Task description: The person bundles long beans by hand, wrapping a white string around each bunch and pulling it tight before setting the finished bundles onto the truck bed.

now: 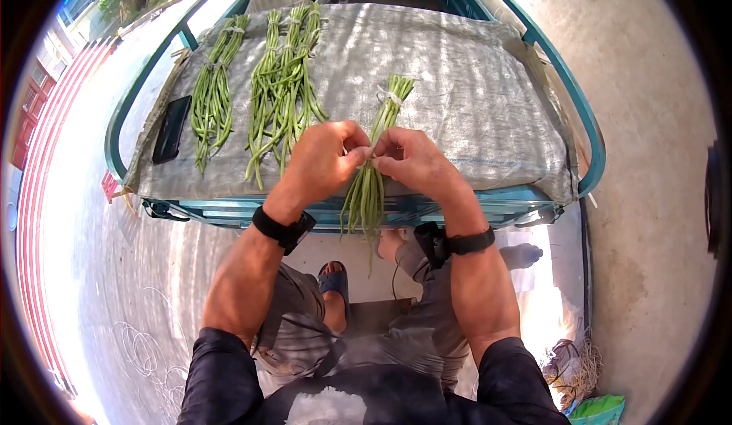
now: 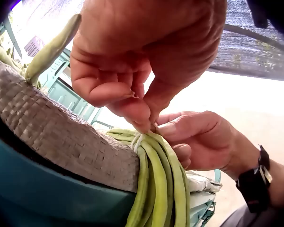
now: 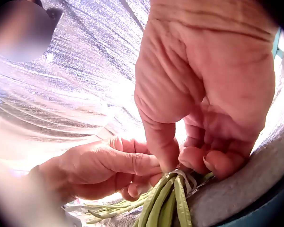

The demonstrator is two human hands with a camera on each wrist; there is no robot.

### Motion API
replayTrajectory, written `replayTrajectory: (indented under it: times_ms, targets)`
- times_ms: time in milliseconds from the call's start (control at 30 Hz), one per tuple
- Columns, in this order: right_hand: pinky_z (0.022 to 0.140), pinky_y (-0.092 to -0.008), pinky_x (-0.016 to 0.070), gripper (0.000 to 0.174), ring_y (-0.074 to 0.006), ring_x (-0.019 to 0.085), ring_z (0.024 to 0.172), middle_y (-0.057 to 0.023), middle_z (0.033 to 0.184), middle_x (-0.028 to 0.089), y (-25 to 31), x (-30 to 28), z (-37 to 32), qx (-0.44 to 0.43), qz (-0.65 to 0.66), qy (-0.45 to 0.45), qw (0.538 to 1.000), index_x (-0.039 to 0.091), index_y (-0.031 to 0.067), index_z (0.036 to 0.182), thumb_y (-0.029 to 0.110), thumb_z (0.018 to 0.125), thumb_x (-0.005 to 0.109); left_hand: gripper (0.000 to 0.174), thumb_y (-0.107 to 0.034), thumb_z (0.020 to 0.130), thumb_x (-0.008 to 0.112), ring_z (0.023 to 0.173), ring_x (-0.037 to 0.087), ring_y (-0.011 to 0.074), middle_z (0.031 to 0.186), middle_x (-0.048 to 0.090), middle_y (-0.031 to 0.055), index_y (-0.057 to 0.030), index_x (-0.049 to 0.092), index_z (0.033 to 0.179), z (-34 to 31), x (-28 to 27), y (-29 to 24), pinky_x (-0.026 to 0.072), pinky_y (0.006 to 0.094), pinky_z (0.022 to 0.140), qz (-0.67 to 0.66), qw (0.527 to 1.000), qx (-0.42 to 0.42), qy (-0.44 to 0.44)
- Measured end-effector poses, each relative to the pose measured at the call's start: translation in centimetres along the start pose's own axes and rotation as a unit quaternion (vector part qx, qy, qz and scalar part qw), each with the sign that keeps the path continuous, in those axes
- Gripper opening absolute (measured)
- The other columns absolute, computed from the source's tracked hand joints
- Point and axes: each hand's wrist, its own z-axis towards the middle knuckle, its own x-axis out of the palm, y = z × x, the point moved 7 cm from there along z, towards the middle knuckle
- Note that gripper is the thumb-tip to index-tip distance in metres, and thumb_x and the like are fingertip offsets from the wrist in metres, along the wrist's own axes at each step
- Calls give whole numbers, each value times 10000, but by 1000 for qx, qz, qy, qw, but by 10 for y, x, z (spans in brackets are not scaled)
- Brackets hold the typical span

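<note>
1. My left hand (image 1: pixel 324 162) is closed to a pinch: thumb and forefinger meet on the pale tie (image 2: pixel 138 141) that wraps the bundle of long beans (image 1: pixel 366 196), and the other fingers are curled in behind them.
2. My right hand (image 1: pixel 415 162) comes in from the other side, fingers curled, with its fingertips on the same tie. The two hands touch each other over the bundle.
3. The bundle lies across the near edge of the cart (image 1: pixel 592 150). Its far half rests on the woven sacking (image 1: pixel 457 82) and its near ends hang down over the teal rail. A second tie (image 1: pixel 390 97) binds it close to the far end.
4. The sacking-covered cart bed also holds one tied bundle (image 1: pixel 212 93) at the left, a group of tied bundles (image 1: pixel 282 82) beside it, and a black phone (image 1: pixel 171 128) near the left edge.
5. The left wrist view shows the tie looped round the pods just where they bend over the sacking edge. The right wrist view shows my right fingertips hooked at that loop. Only the head view shows the other bundles, the phone and the whole cart.
</note>
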Motion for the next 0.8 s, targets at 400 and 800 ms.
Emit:
replayTrajectory:
  times_ms: [400,800]
  targets:
    - [676,-320,522,125,-164,630,733,-88,842,664,29,-1,-11,-103,-136,-132,976,661,1,933,66,846,723,203,-183,955,693,659,618,118,765,671,40,18,684,929,-2,19,33,503,292,600,-203,964,-157,72]
    - [642,-334,509,132,-191,610,691,-94,840,635,43,6,-13,-175,-142,-153,962,659,17,973,-7,849,693,203,-185,1001,680,632,591,88,754,647,10,-1,679,914,-2,16,31,482,252,573,-208,962,-143,107]
